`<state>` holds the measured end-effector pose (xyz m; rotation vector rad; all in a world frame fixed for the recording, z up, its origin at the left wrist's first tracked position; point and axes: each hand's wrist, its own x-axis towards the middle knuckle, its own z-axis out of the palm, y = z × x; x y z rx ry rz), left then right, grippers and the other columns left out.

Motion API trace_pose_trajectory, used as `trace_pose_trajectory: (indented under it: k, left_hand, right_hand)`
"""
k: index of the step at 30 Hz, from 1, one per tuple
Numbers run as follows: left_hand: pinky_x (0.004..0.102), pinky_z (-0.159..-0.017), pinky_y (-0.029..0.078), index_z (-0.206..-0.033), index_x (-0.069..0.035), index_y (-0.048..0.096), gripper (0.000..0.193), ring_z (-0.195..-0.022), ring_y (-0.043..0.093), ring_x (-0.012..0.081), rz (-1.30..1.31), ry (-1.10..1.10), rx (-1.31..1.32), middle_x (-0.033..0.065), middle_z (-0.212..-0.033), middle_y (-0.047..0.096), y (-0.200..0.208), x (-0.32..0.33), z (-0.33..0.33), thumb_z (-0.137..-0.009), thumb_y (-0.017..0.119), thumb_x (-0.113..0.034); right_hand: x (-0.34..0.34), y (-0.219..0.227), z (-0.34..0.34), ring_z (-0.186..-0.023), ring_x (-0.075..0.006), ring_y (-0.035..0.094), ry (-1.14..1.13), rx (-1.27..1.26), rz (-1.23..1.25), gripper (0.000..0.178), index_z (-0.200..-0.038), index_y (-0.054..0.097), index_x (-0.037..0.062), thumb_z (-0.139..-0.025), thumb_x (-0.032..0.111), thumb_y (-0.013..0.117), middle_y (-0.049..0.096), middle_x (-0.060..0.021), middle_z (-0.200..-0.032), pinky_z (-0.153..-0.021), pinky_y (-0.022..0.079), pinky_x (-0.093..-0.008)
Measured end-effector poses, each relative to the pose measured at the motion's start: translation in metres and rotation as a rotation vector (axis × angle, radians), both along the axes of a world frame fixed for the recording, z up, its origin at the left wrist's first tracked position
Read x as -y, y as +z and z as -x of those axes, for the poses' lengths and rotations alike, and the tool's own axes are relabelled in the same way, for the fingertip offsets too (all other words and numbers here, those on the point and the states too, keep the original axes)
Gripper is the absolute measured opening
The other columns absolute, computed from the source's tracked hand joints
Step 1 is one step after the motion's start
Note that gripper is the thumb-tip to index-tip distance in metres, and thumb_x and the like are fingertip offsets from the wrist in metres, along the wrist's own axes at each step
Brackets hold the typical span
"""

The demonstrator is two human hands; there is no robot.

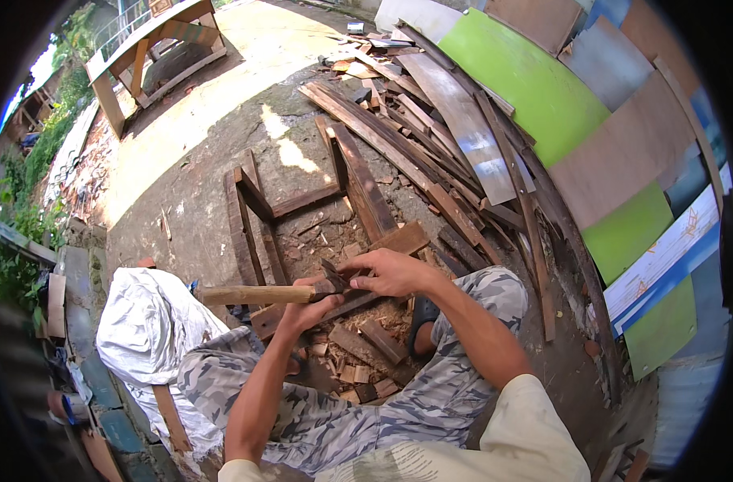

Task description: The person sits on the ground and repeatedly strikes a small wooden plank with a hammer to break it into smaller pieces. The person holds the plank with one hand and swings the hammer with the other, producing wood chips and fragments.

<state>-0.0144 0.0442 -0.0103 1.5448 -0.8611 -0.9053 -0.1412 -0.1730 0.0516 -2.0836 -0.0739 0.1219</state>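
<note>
My left hand (312,312) is closed round a hammer (250,295) close to its dark metal head, and the wooden handle points left. My right hand (386,271) meets it at the head, with fingers and thumb drawn together. What those fingers pinch is too small to make out. Beneath both hands a brown plank (404,239) slants across in front of my knees. Just beyond it lies a dark wooden frame (306,201) with upright legs and a crossbar.
Offcuts and shavings (366,353) litter the ground between my legs. Long timber strips (382,140) are piled at right, beside leaning green and brown panels (535,88). A white sack (146,321) sits at my left. A wooden table (154,56) stands far left.
</note>
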Motion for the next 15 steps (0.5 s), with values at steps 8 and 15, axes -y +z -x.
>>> trace_pose_trajectory:
  k: [8,15]
  left_hand:
    - [0.0262,-0.074,0.05,-0.096,-0.001,0.073,0.016,-0.079,0.064,0.0092,-0.203,-0.023,-0.135,0.0008,-0.084,0.071,0.027,-0.003,0.002,-0.086,0.077,-0.013]
    - [0.0293,-0.058,0.048,-0.089,0.0,0.072,0.035,-0.064,0.059,0.0106,-0.225,0.201,-0.005,0.0016,-0.076,0.068,0.034,-0.001,0.004,-0.086,0.078,-0.034]
  right_hand:
    - [-0.004,0.005,0.004,-0.087,-0.0307,0.073,-0.064,0.028,0.131,0.028,-0.107,0.073,0.0003,-0.095,0.025,0.071,0.074,-0.0192,-0.092,-0.078,0.054,-0.041]
    - [0.064,0.001,0.023,-0.1,-0.0397,0.07,-0.983,0.322,0.529,0.037,-0.126,0.067,0.0038,-0.094,0.023,0.069,0.073,-0.0219,-0.106,-0.089,0.054,-0.0445]
